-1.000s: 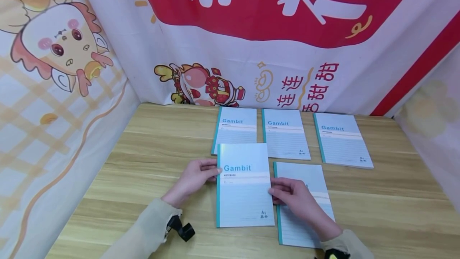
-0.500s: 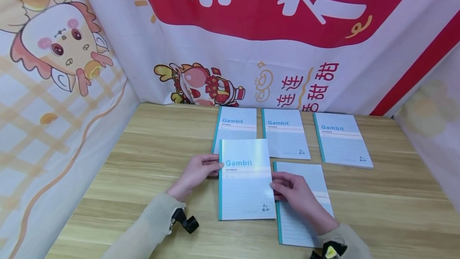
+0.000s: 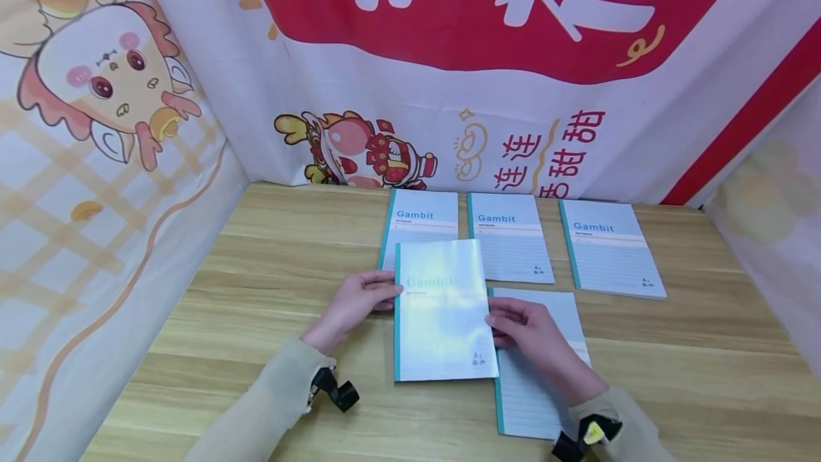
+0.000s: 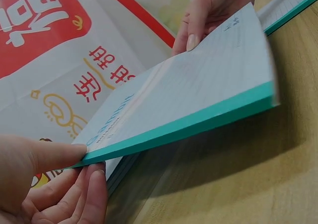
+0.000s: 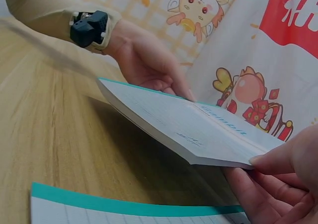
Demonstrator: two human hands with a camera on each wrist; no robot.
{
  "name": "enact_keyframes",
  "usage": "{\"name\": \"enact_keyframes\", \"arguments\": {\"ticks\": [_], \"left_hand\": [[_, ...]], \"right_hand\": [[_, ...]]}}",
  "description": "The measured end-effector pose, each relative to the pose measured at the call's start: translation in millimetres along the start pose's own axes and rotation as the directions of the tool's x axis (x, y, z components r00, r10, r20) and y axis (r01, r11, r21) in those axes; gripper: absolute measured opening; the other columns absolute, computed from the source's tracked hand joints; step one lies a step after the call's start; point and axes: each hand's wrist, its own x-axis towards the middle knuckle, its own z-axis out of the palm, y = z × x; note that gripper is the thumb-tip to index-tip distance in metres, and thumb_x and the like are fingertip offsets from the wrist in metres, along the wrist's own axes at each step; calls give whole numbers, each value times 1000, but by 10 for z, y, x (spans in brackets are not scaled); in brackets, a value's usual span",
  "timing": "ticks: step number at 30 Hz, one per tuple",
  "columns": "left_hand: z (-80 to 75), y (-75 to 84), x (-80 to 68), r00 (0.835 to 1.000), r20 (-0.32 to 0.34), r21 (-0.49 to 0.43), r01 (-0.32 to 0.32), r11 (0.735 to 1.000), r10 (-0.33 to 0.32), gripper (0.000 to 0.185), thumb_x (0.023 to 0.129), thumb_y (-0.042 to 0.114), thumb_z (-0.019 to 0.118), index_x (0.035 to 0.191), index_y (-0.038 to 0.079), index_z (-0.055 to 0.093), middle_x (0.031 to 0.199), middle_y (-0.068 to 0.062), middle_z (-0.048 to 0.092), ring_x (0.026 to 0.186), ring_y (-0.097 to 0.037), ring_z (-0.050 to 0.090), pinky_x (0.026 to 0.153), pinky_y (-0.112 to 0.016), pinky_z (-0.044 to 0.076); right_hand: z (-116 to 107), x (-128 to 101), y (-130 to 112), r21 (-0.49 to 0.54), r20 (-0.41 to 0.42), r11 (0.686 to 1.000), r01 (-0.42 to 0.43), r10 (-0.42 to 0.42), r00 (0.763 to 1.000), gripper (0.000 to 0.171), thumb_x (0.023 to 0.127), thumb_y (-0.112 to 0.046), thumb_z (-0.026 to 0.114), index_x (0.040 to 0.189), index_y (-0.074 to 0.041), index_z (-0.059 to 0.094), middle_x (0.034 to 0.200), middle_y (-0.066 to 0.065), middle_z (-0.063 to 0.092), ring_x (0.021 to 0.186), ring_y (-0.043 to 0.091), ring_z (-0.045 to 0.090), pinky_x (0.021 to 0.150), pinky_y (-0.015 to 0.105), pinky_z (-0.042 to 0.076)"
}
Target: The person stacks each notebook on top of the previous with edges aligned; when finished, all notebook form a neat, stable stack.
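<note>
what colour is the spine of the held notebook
Teal spine on the held notebook, clearest in the left wrist view.

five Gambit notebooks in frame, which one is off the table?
The notebook gripped between the left hand and right hand, glare on its cover. It is held above the table, overlapping the back-left notebook; the other four lie flat.

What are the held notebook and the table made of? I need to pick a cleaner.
Held notebook: paper pages under a glossy, probably coated card cover, given the white glare and teal spine. Table: wood-grain surface, likely matte laminate, though real wood cannot be ruled out.
</note>
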Motion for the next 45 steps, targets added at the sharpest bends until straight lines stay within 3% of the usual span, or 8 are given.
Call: {"name": "enact_keyframes", "arguments": {"ticks": [13,35,45], "left_hand": [[29,-38,-32,999,46,-8,18,1000,-18,29,93,13,76,118,-2,71,104,-12,73,87,-23,72,81,-34,61],[-6,-3,-52,1000,-7,16,4,1000,-4,29,95,12,74,120,-1,69,107,-11,73,93,-23,72,83,-35,60],[-57,9,3,999,-45,49,-6,999,8,29,96,15,74,121,1,70,109,-11,73,96,-22,71,85,-35,59]], "right_hand": [[-74,183,-105,45,-26,999,-1,2,1000,44,100,-18,69,140,-4,59,120,14,69,104,24,69,85,34,60],[-46,375,-244,39,-54,999,12,-10,998,46,100,-28,69,142,-12,59,127,10,68,111,22,67,88,31,58],[4,488,-304,7,-78,999,41,-41,996,45,99,-33,70,138,-11,63,120,10,70,103,23,69,85,31,59]]}}
